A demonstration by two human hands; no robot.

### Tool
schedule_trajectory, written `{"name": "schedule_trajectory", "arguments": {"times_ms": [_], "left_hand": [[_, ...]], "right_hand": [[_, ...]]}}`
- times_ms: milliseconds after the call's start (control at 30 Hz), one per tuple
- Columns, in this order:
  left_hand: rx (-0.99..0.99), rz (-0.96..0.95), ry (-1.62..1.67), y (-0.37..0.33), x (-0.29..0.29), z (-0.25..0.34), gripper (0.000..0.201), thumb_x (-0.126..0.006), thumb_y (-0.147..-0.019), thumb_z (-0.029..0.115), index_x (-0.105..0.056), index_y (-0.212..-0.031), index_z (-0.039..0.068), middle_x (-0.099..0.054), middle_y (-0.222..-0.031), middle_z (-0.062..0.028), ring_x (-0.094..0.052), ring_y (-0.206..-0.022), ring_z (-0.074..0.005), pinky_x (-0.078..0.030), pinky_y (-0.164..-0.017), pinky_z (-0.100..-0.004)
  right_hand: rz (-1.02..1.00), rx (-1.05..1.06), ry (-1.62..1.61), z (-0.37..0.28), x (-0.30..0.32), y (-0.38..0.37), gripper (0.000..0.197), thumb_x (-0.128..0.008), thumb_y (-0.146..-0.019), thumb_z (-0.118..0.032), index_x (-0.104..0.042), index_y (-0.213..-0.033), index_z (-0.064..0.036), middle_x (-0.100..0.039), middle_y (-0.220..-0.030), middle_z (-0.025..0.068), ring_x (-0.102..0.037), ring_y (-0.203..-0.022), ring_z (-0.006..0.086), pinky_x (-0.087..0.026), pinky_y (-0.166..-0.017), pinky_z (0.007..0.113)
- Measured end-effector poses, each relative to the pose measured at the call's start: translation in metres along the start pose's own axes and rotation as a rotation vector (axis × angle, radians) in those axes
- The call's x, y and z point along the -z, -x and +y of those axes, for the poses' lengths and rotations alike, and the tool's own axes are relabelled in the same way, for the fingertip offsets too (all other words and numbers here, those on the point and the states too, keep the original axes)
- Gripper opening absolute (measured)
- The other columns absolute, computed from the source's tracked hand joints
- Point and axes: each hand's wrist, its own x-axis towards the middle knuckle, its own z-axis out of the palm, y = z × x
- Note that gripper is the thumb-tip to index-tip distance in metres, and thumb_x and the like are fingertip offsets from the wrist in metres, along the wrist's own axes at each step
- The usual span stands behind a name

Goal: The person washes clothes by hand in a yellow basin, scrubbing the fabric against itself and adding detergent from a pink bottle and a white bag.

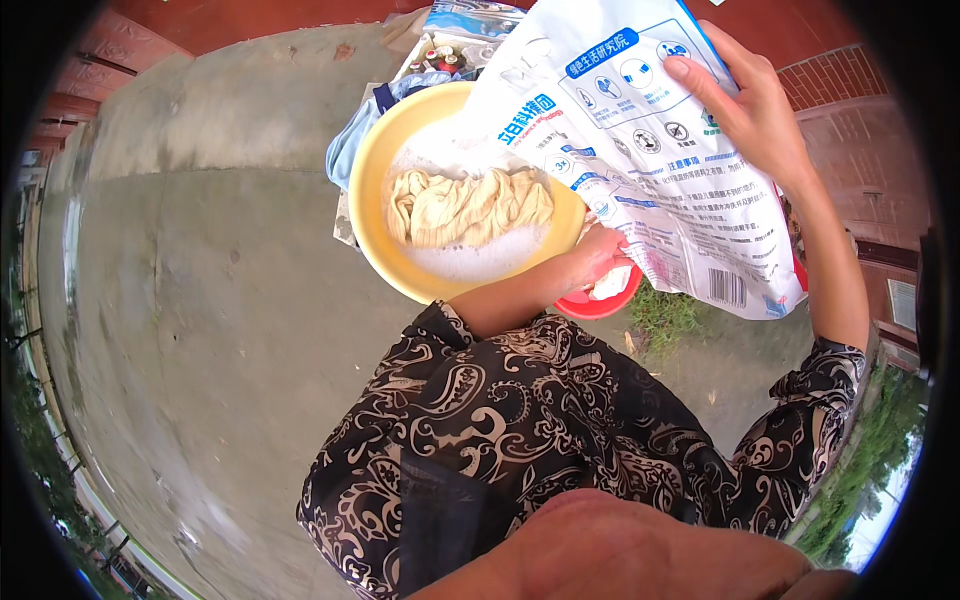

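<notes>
A large white and blue plastic laundry detergent bag [690,215] is held up at the right, tilted, its printed side toward me. My right hand [745,105] grips its upper right edge, thumb on the front and the other fingers behind. Against the bag's lower left edge my left hand [598,255] is closed, its fingertips partly hidden by the plastic. Left of the bag, a yellow basin [368,225] holds sudsy water, and a bunched cream-coloured cloth [470,207] lies in it. The bag covers part of the basin's right side.
A red basin [600,308] with pale cloth in it sits below my left hand. Light blue fabric [350,145] hangs beside the yellow basin, and small items [448,55] lie behind it. Grass [665,312] grows from the concrete floor [220,300]; a reddish wall stands beyond.
</notes>
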Motion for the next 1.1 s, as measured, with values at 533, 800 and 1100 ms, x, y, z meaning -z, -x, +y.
{"name": "schedule_trajectory", "arguments": {"times_ms": [533, 800, 1100], "left_hand": [[-0.608, 0.033, -0.932, -0.067, -0.034, 0.127, 0.029, -0.055, -0.091, 0.015, -0.073, -0.108, 0.000, -0.074, -0.101, -0.0188, -0.071, -0.094, -0.0274, -0.053, -0.086, -0.0367], [-0.662, 0.177, -1.456, -0.121, -0.013, 0.197, 0.027, -0.061, -0.081, 0.019, -0.075, -0.099, 0.004, -0.071, -0.100, -0.0254, -0.070, -0.100, -0.0367, -0.052, -0.089, -0.0399], [-0.920, 0.573, -1.393, -0.122, 0.025, 0.285, 0.036, -0.055, -0.087, 0.010, -0.070, -0.119, 0.004, -0.074, -0.108, -0.0158, -0.068, -0.108, -0.0229, -0.052, -0.090, -0.0326]], "right_hand": [[0.774, -0.510, -0.492, 0.207, 0.077, 0.325, 0.034, -0.070, -0.095, -0.012, -0.062, -0.127, -0.0002, -0.069, -0.115, 0.0047, -0.063, -0.101, 0.0121, -0.049, -0.089, 0.028], [0.789, -0.694, -1.041, 0.212, -0.044, 0.317, 0.033, -0.069, -0.094, -0.008, -0.062, -0.125, -0.0015, -0.068, -0.119, 0.0112, -0.067, -0.107, 0.0241, -0.062, -0.090, 0.045], [0.908, -0.309, -1.356, 0.262, -0.154, 0.198, 0.034, -0.067, -0.092, -0.001, -0.063, -0.126, -0.0045, -0.068, -0.119, 0.0090, -0.065, -0.111, 0.0241, -0.053, -0.102, 0.048]]}}
